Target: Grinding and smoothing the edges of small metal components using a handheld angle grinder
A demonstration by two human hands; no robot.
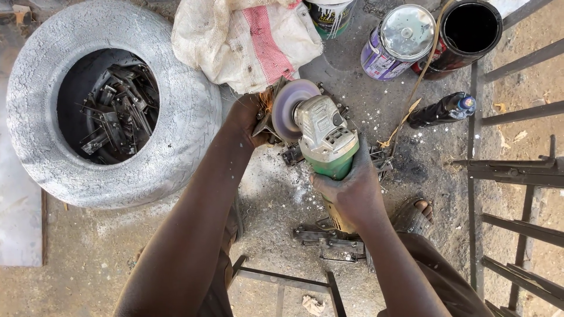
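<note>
Near bottom edge of view: bent metal frame piece point(282, 279) on the ground point(88, 252), crumpled scrap point(312, 305) beside it, small dark metal brackets point(329, 238) just above, between the two forearms. Right hand point(349, 191) wrapped tight around the green body of the angle grinder point(323, 138), thumb side up, grip closed. Sandalled foot point(414, 214) just right of that hand, touching the ground. Grinder disc point(292, 105) tilted, spinning blur, meeting a small metal piece point(264, 126) that the left hand point(247, 117) pinches closed at its left edge; sparks at the contact, fingers very close to the disc. More dark brackets point(382, 158) lie under and right of the grinder, crowding the spot. Left: big grey tyre point(111, 100) lying flat, its hole full of cut metal pieces point(117, 114); tyre wall sits just beside the left forearm, little room there. Open ground mostly at bottom left below the tyre. Right edge: dark metal bar frame point(517, 170) runs top to bottom, blocks that side. Dark bottle point(443, 110) lying on its side near the frame; thin cord point(420, 76) runs up past it. Far, top edge: white and red sack point(247, 41) touching the tyre, just behind the disc; purple tin point(396, 41) with silver lid, open black tin point(464, 35), white tub point(329, 16) partly cut off.
</note>
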